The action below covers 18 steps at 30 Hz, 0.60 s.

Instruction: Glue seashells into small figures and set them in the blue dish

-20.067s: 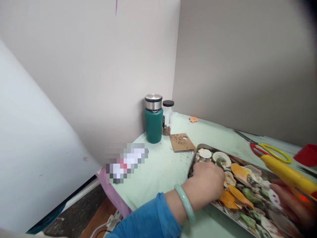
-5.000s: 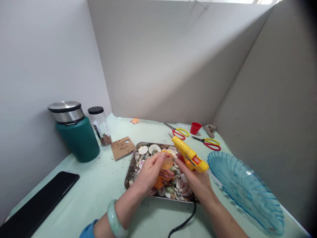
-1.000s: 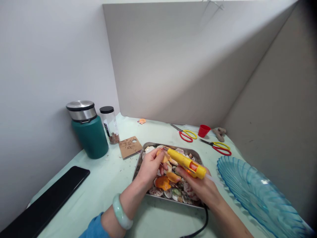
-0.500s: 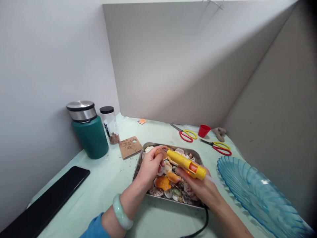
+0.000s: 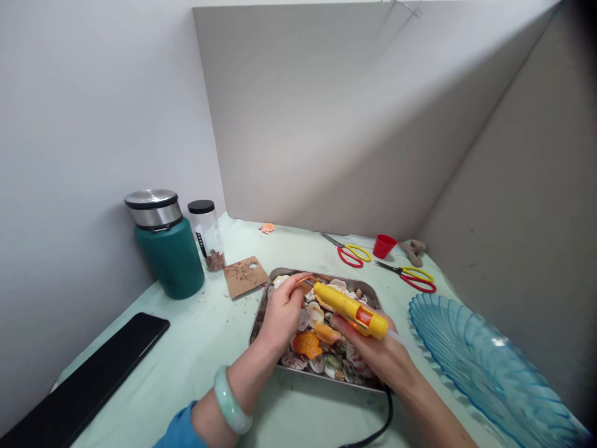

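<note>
My right hand [image 5: 373, 348] is wrapped round a yellow glue gun [image 5: 347, 306] with a small orange light glowing on it. A clear glue stick [image 5: 403, 341] sticks out of its back end. Between the fingers of my left hand [image 5: 284, 305] is an orange shell [image 5: 305, 285], its edge turned toward me. The gun's nozzle points at this shell; whether they touch I cannot tell. Both hands are over a metal tray [image 5: 326, 377] filled with seashells, among them a bright orange shell [image 5: 306, 344] and a yellowish one [image 5: 327, 334].
On the left stand a green flask [image 5: 170, 258] and a clear jar [image 5: 208, 236], near a brown board [image 5: 245, 277] and a black flat object [image 5: 97, 373]. To the right lie two scissors [image 5: 349, 254], a red cup [image 5: 384, 246] and a blue glass dish [image 5: 489, 361]. A black cord [image 5: 387, 417] trails toward me.
My left hand has tilted the orange shell, so less of its face shows now. The glue gun and my right hand have stayed almost still.
</note>
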### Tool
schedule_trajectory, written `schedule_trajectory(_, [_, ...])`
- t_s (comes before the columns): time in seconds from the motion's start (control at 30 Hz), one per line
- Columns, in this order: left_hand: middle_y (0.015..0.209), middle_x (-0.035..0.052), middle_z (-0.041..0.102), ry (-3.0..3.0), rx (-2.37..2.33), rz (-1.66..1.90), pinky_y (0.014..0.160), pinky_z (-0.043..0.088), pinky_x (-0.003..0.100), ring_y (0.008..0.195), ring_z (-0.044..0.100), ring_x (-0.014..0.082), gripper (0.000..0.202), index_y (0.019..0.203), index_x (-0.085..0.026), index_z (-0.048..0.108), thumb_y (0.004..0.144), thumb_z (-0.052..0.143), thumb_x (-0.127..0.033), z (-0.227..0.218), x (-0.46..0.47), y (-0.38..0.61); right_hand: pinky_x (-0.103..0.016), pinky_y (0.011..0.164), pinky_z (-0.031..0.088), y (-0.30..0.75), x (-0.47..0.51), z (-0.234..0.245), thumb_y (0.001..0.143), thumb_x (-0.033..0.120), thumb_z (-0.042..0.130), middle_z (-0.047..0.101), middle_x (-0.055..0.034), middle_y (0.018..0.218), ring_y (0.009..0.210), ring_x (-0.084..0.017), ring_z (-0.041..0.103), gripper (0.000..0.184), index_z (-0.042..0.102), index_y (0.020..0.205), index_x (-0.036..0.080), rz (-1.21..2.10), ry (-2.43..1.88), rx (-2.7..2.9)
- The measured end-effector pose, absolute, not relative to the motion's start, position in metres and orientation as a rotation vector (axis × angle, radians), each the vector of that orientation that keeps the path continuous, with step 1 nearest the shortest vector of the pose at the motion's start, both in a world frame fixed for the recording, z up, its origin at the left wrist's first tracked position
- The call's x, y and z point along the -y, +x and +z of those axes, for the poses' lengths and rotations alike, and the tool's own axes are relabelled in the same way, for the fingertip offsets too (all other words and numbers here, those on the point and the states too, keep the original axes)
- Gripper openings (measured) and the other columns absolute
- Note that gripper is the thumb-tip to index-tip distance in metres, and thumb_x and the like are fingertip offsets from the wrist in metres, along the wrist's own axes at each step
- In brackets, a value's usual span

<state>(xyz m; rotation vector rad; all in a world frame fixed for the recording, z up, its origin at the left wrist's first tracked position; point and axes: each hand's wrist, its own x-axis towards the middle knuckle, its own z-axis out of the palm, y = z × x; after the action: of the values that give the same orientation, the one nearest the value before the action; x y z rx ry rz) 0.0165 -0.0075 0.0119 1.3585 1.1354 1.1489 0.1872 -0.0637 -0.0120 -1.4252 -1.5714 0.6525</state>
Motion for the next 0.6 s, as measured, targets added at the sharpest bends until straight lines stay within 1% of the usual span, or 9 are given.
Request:
schedule_trajectory(0.1, [0.056,-0.0023,0.051,1.381,-1.141,1.164,0.047,0.035,0.020,0.045,0.038,0.0090,0.038,0.114,-0.016,0.065,0.081,0.047,-0.023,0.011,0.007,0.016,-0.027,0.064,0.053,0.187,0.064,-0.010,0.080,0.041,0.065,0.072,-0.0017,0.085,0.076,-0.020,0.067,0.025,0.066,0.094,0.020,0.619,-1.442,1.579])
schedule_trajectory(0.23, [0.055,-0.0032,0.049,1.387,-1.128,1.148,0.043,0.033,0.019,0.044,0.039,0.0089,0.034,0.110,-0.017,0.065,0.082,0.047,-0.026,0.009,0.007,0.016,-0.027,0.065,0.054,0.185,0.064,-0.008,0.080,0.040,0.065,0.072,-0.0018,0.085,0.076,-0.020,0.067,0.024,0.067,0.093,0.020,0.619,-1.422,1.589])
schedule_trajectory(0.37, [0.053,-0.0044,0.048,1.394,-1.052,1.090,0.039,0.032,0.019,0.040,0.042,0.0089,0.023,0.094,-0.018,0.063,0.084,0.047,-0.031,0.004,0.007,0.016,-0.030,0.067,0.056,0.184,0.063,-0.008,0.078,0.041,0.066,0.073,-0.0037,0.087,0.077,-0.023,0.068,0.028,0.068,0.094,0.018,0.686,-1.390,1.508])
schedule_trajectory(0.43, [0.052,-0.0046,0.049,1.378,-0.995,1.057,0.038,0.031,0.019,0.038,0.041,0.0087,0.020,0.087,-0.019,0.059,0.084,0.047,-0.034,0.001,0.007,0.017,-0.033,0.072,0.056,0.184,0.063,-0.008,0.078,0.041,0.067,0.073,-0.0041,0.090,0.081,-0.024,0.068,0.029,0.068,0.096,0.018,0.718,-1.366,1.483])
schedule_trajectory(0.6, [0.051,-0.0048,0.051,1.335,-0.918,1.022,0.039,0.032,0.018,0.036,0.042,0.0076,0.020,0.077,-0.018,0.052,0.085,0.047,-0.035,0.004,0.008,0.019,-0.034,0.080,0.054,0.185,0.065,-0.007,0.080,0.038,0.067,0.073,-0.0031,0.094,0.087,-0.023,0.067,0.027,0.067,0.099,0.020,0.690,-1.359,1.514])
